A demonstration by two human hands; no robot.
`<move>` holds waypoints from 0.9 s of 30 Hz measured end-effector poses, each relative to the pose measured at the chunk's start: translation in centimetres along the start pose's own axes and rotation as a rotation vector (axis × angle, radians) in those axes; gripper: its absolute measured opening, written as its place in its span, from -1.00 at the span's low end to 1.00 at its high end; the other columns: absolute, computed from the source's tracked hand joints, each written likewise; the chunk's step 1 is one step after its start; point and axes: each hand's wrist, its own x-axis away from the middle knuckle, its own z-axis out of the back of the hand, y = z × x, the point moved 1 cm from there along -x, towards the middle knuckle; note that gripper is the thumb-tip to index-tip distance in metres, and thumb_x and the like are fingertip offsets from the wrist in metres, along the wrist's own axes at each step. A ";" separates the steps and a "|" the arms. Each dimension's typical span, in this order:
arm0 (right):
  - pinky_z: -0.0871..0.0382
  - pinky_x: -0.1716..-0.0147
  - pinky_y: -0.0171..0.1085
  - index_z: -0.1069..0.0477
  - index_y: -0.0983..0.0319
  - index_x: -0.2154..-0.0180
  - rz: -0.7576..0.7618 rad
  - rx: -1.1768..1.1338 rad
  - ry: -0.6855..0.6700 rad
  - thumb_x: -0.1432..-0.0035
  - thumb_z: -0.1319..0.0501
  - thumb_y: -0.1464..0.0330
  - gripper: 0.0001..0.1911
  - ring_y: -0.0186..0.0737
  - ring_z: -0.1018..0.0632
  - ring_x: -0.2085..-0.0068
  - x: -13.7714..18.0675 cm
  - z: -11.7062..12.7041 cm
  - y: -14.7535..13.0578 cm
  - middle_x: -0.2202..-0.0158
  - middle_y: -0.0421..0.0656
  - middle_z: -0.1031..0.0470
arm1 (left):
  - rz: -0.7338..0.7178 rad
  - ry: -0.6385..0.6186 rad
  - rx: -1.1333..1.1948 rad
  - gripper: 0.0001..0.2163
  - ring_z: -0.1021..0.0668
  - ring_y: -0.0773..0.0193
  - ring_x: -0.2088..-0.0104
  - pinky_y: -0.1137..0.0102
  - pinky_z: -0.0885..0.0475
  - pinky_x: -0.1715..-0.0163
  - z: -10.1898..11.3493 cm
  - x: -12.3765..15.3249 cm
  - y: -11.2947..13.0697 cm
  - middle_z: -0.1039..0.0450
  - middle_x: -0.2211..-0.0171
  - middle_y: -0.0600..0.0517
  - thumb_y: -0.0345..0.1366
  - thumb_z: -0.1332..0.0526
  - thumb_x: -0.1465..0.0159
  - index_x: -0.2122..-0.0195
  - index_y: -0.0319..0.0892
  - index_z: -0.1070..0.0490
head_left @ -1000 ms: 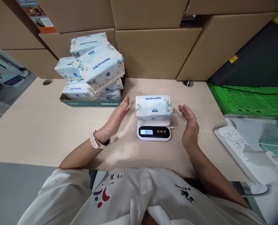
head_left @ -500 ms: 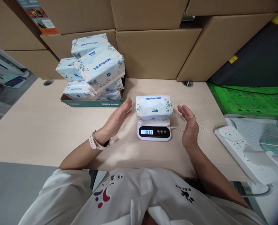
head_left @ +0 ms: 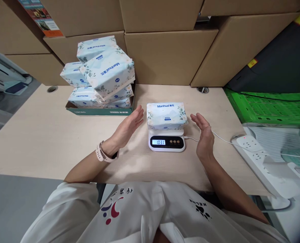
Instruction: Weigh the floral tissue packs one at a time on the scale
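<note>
Pack (head_left: 167, 115) lies between, and apart from, left hand (head_left: 126, 130) and right hand (head_left: 205, 139), both stretched wide.

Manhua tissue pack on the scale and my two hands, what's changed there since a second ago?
Only a little: your left hand has edged right and your right hand left, both slightly closer to the Manhua tissue pack. Nothing was taken hold of or let go. The pack stayed on the digital scale, which reads 103.1 as before.
</note>
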 end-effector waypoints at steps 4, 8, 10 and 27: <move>-0.17 -0.48 0.29 -0.36 0.04 -0.38 -0.015 -0.004 -0.016 -0.47 0.12 -0.15 -0.29 0.05 -0.46 -0.42 0.0 0.0 -0.1 -0.33 -0.05 -0.54 | 0.010 -0.001 0.014 -0.23 -0.12 0.08 -0.59 0.09 -0.13 -0.59 0.0 0.1 0.1 -0.01 -0.60 0.02 0.09 -0.08 -0.44 -0.59 -0.11 0.05; -0.17 -0.48 0.28 -0.33 0.07 -0.40 -0.018 0.004 -0.058 -0.45 0.10 -0.18 -0.25 0.06 -0.44 -0.44 0.0 -0.1 -0.3 -0.33 -0.03 -0.54 | 0.040 -0.002 0.044 -0.22 -0.15 0.08 -0.58 0.13 -0.16 -0.57 -0.1 0.4 0.2 0.01 -0.60 -0.03 0.06 -0.08 -0.46 -0.60 -0.18 0.08; -0.16 -0.48 0.29 -0.33 0.09 -0.40 -0.029 0.016 -0.066 -0.43 0.10 -0.21 -0.21 0.07 -0.45 -0.43 -0.1 -0.2 -0.6 -0.32 -0.01 -0.55 | 0.048 -0.002 0.061 -0.23 -0.16 0.08 -0.58 0.15 -0.17 -0.57 -0.2 0.5 0.4 0.01 -0.60 -0.05 0.04 -0.08 -0.47 -0.60 -0.19 0.09; -0.17 -0.47 0.32 -0.35 0.07 -0.40 -0.193 0.011 -0.100 -0.24 0.05 -0.40 -0.01 0.20 -0.42 -0.44 -0.4 -0.7 -0.9 -0.32 0.04 -0.54 | 0.130 0.038 0.209 -0.35 -0.24 0.10 -0.54 0.17 -0.18 -0.54 -1.2 1.0 1.1 -0.11 -0.56 -0.11 -0.09 -0.07 -0.53 -0.57 -0.23 -0.02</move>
